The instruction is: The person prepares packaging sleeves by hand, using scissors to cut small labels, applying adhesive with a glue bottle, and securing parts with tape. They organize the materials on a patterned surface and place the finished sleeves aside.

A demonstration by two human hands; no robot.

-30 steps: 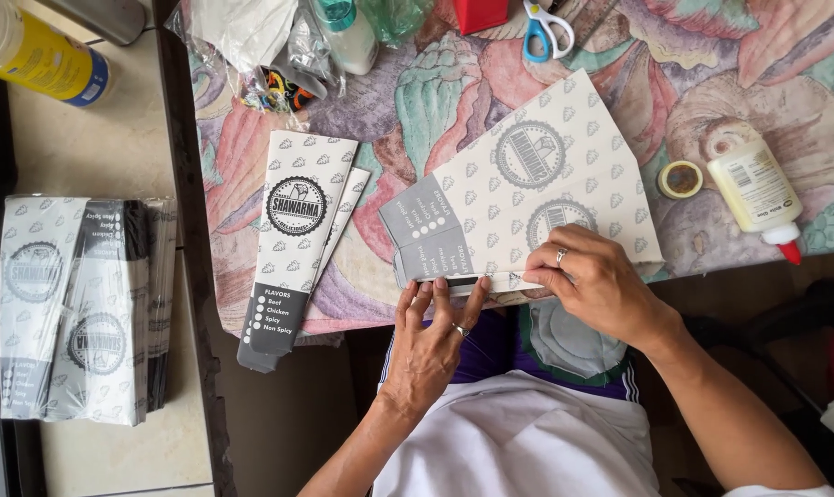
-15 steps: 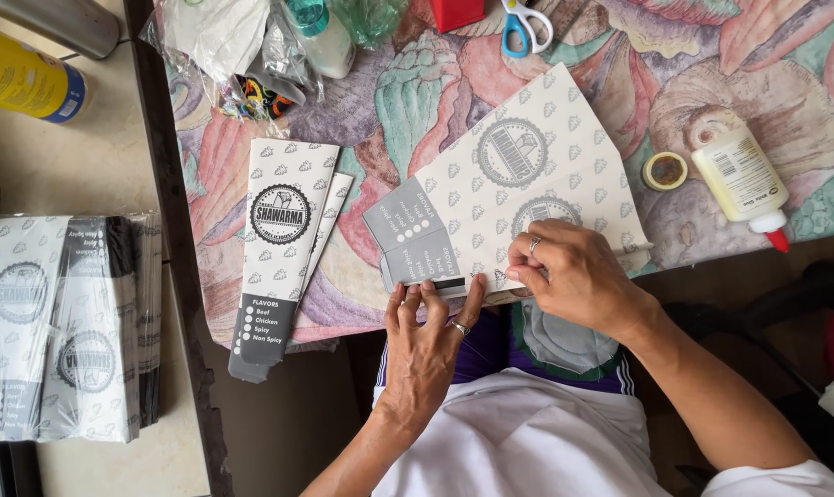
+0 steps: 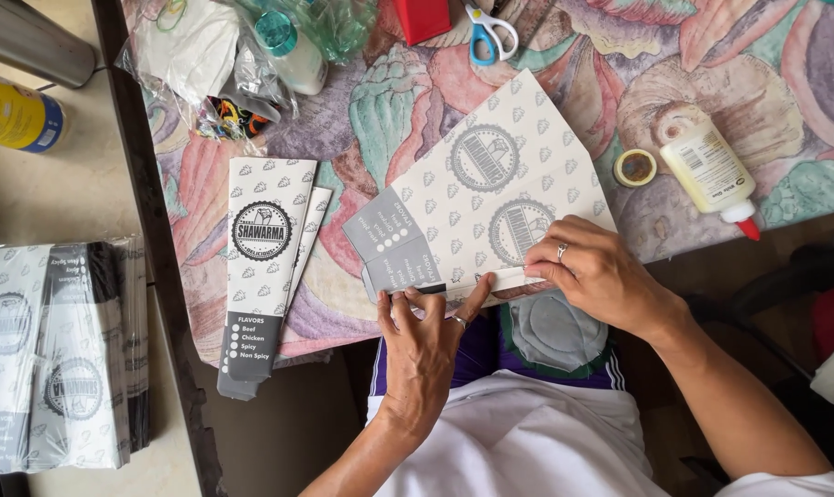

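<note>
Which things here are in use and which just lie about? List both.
In use: left hand and right hand pressing the folded edge of the printed paper sleeve; finished sleeves beside it.

Lying about: glue bottle, tape roll, scissors, plastic bags, yellow can.

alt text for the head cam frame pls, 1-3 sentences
Seen from above, a person's left hand and right hand press down the near edge of a flat, patterned white-and-grey paper sleeve on a floral tablecloth. Two folded sleeves lie to the left; a glue bottle, tape roll and scissors sit beyond.
</note>
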